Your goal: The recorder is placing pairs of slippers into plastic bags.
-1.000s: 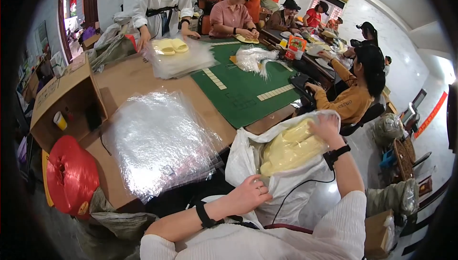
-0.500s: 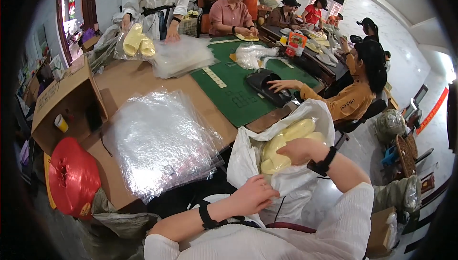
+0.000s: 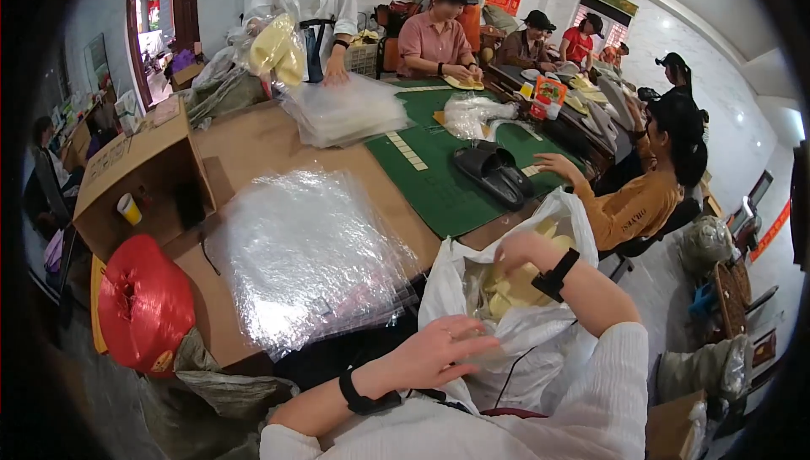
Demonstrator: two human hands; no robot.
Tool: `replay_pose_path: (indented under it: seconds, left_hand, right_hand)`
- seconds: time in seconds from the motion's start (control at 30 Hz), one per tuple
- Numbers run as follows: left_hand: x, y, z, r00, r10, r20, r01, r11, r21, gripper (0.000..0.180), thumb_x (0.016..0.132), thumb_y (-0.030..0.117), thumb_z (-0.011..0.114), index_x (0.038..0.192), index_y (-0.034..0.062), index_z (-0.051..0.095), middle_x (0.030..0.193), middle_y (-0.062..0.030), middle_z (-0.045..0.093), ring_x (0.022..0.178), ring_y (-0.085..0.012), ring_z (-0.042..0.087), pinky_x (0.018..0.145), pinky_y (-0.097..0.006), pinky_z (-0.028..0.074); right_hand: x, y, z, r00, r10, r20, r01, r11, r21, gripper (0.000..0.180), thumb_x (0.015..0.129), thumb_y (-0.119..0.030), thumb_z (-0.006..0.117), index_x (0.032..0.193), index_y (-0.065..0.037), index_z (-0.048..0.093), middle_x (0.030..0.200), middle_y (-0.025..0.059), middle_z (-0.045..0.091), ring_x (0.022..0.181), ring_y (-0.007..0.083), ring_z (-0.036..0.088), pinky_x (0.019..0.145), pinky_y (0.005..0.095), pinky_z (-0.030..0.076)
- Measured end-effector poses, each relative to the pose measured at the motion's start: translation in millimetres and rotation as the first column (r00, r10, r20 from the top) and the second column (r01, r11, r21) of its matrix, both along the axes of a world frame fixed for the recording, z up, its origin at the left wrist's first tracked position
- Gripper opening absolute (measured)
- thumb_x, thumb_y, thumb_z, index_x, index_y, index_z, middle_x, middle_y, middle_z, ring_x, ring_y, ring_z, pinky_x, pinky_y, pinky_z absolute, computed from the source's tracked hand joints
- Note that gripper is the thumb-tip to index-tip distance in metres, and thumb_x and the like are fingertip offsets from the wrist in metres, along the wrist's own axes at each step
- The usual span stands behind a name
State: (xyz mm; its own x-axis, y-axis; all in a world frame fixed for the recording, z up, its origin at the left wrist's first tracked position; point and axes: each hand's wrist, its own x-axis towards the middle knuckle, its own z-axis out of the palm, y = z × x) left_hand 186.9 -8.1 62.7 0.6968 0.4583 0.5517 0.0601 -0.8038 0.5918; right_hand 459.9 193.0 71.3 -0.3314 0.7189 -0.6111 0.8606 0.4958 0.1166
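A white woven sack (image 3: pixel 440 287) stands open in front of me, with pale yellow slippers (image 3: pixel 512 291) inside, some wrapped in clear plastic. My right hand (image 3: pixel 527 256) reaches into its mouth over the slippers, fingers bent downward and blurred; whether they grip anything does not show. Beside the near rim, my left hand (image 3: pixel 430 354) hovers with its fingers apart and nothing in it. A stack of clear plastic bags (image 3: pixel 308 249) lies on the brown tabletop to the left of the sack.
A pair of black slides (image 3: pixel 491 175) rests on the green mat (image 3: pixel 422 199), close to a co-worker's hand (image 3: pixel 558 166). Across the table a person holds bagged yellow slippers (image 3: pixel 277 51). A cardboard box (image 3: pixel 135 182) and a red twine roll (image 3: pixel 145 308) stand at left.
My right hand has lifted slightly and curled downward, while my left hand's fingers have spread. Across the table the bagged slippers have been raised. A co-worker's hand has drawn off the black slides.
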Motion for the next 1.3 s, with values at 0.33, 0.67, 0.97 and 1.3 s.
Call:
replay_pose_path:
  seconds: [0.33,0.67,0.97,1.3]
  left_hand:
    - [-92,0,-21,0.775,0.55,-0.311,-0.596,0.8,-0.072,0.058,0.087,0.037,0.072,0.136,0.0125,0.052,0.151,-0.0263,0.032,0.139,-0.0459,0.031,0.113,-0.049,0.031]
    - [-172,-17,-70,0.422,0.791,-0.444,-0.891,0.453,-0.04,0.064,0.079,0.036,0.077,0.132,0.0082,0.054,0.148,-0.0259,0.039,0.137,-0.0502,0.031,0.114,-0.051,0.03]
    - [-164,-11,-83,0.325,0.807,-0.493,-0.905,0.417,0.087,0.068,0.075,0.039,0.081,0.128,0.0061,0.055,0.145,-0.0281,0.041,0.137,-0.0522,0.03,0.112,-0.054,0.031]
    - [-162,-9,-84,0.339,0.805,-0.487,-0.897,0.433,0.09,0.069,0.072,0.04,0.083,0.125,0.0047,0.057,0.142,-0.0296,0.043,0.134,-0.0529,0.033,0.113,-0.053,0.032]
  right_hand:
    - [-3,110,-19,0.826,-0.272,-0.494,0.52,0.703,0.484,0.056,0.076,-0.038,0.075,0.119,-0.004,0.064,0.122,0.0177,0.06,0.114,0.0362,0.059,0.094,0.047,0.051]
    - [25,120,-82,0.775,-0.394,-0.494,0.625,0.59,0.511,0.059,0.082,-0.038,0.072,0.126,-0.001,0.057,0.129,0.0185,0.056,0.119,0.0365,0.056,0.097,0.0466,0.049]
    - [-93,54,-75,0.887,0.045,-0.46,0.278,0.743,0.609,0.028,0.069,-0.022,0.071,0.087,-0.002,0.064,0.093,0.0184,0.065,0.091,0.036,0.065,0.077,0.0436,0.055]
    - [-204,-11,-42,0.606,0.416,-0.678,0.061,0.826,0.561,0.032,0.07,-0.029,0.071,0.083,-0.002,0.059,0.084,0.0175,0.063,0.08,0.0366,0.064,0.071,0.0457,0.052]
